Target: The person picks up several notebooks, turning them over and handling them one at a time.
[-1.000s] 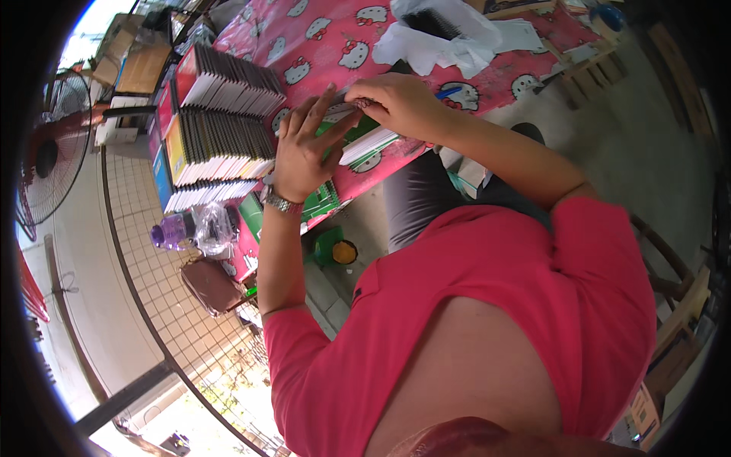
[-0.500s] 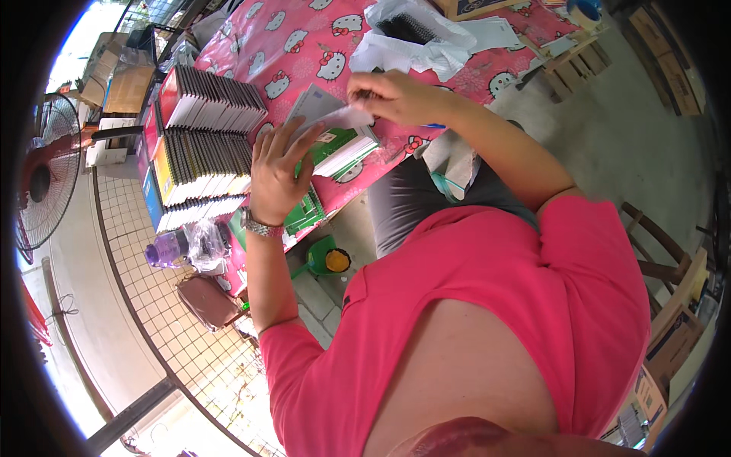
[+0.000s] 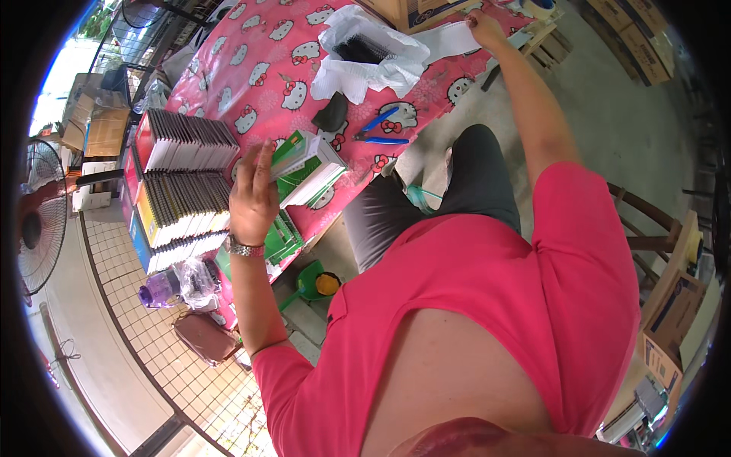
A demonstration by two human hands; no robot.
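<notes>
At the table edge, my left hand (image 3: pixel 255 190) has its fingers closed at the left side of a green-covered notebook (image 3: pixel 291 152), with its thumb hidden. That notebook lies tilted on a small stack of white-paged, green-covered notebooks (image 3: pixel 312 183). My right arm is stretched to the far right, where my right hand (image 3: pixel 486 32) pinches the end of a white sheet of paper (image 3: pixel 449 43). Between the hands lie pliers with blue handles (image 3: pixel 383 139) and a dark, curved piece (image 3: pixel 330 113). Black spiral wires (image 3: pixel 361 50) rest in crumpled white wrapping (image 3: pixel 400 72).
Tall piles of spiral-bound notebooks (image 3: pixel 190 179) stand left of my left hand. A purple bottle (image 3: pixel 158 292), a brown pouch (image 3: pixel 204 337) and a fan (image 3: pixel 34 221) are further left. A cardboard box (image 3: pixel 419 11) stands at the far edge. A green dustpan (image 3: pixel 308 278) is below the table.
My right hand has left the notebook and reached to the white sheet at far right. My left hand stays by the notebook stack. The pliers and dark piece are now uncovered; the view has shifted.
</notes>
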